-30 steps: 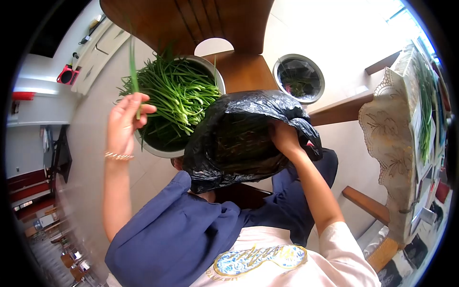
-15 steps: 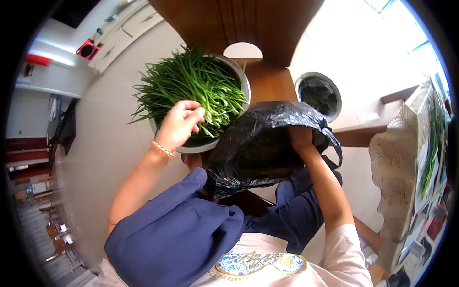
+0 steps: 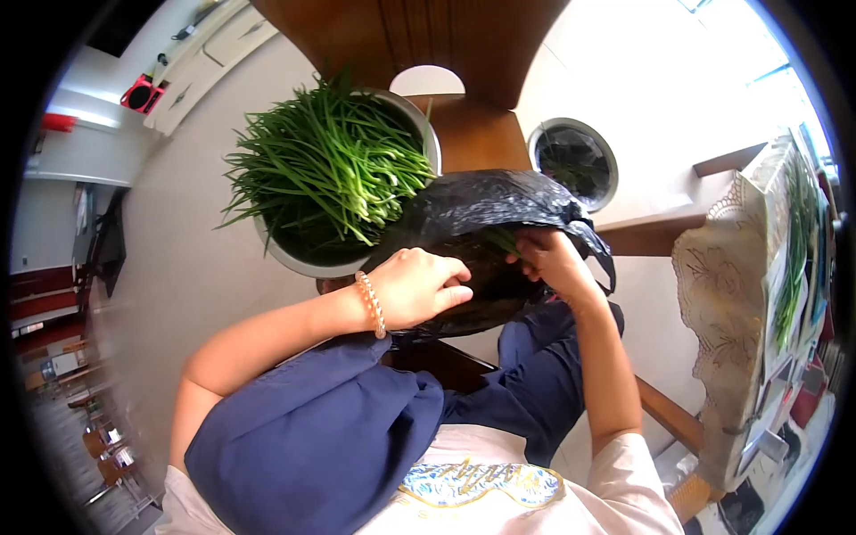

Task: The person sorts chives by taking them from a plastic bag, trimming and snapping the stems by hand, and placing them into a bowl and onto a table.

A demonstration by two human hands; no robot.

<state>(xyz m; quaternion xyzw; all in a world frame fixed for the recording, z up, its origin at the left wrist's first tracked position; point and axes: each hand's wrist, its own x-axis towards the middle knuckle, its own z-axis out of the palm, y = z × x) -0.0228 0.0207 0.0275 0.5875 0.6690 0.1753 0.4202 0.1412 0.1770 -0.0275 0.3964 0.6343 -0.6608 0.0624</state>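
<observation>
A black plastic bag lies open across my lap, its inside dark. My left hand, with a beaded bracelet on the wrist, is over the bag's near left edge, thumb and fingers apart and nothing visible between them. Inside the bag's mouth on the right, my right hand has its fingers closed on some green stalks. Left of the bag, a large heap of long green stalks fills a metal basin, the paler ends toward the bag.
A wooden chair stands ahead, beside the basin. To its right is a bin lined with dark plastic. At the far right, a table with a lace cloth bears more green stalks and papers. A cabinet stands at the upper left.
My left hand went from holding a stalk at the left, over the basin, to the bag. My right hand has come up from deeper inside the bag and now shows green stalks.
</observation>
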